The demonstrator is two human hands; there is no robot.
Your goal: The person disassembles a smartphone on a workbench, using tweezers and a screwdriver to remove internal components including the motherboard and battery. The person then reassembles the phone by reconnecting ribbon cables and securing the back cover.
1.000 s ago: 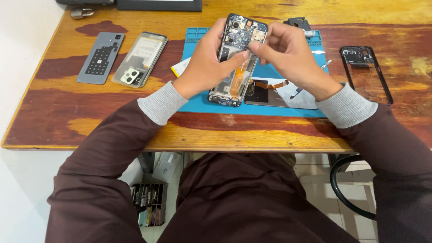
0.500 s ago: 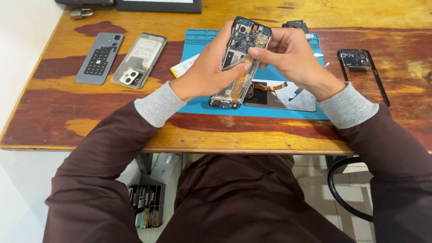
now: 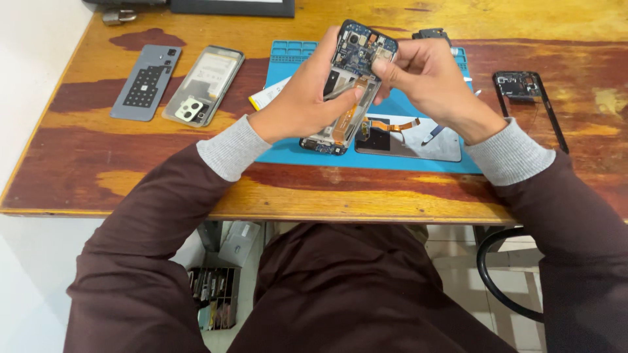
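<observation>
My left hand (image 3: 306,98) grips an opened phone body (image 3: 353,72) with its back off, held tilted above a blue work mat (image 3: 288,153). Its blue circuit board and an orange ribbon cable show. My right hand (image 3: 428,82) pinches at the upper right of the board with thumb and fingers; whether something small is between them is hidden. Under the phone on the mat lies a grey metal plate (image 3: 425,140) with an orange flex cable (image 3: 396,124).
On the wooden table (image 3: 131,176), at the left, lie a grey back cover (image 3: 145,84) and a clear phone case with a camera cut-out (image 3: 203,85). A black phone frame (image 3: 526,95) lies at the right. A yellow-white strip (image 3: 265,97) rests at the mat's left edge.
Both hands have lifted the phone body slightly higher and tipped it more upright. My right fingers have shifted along its top right corner.
</observation>
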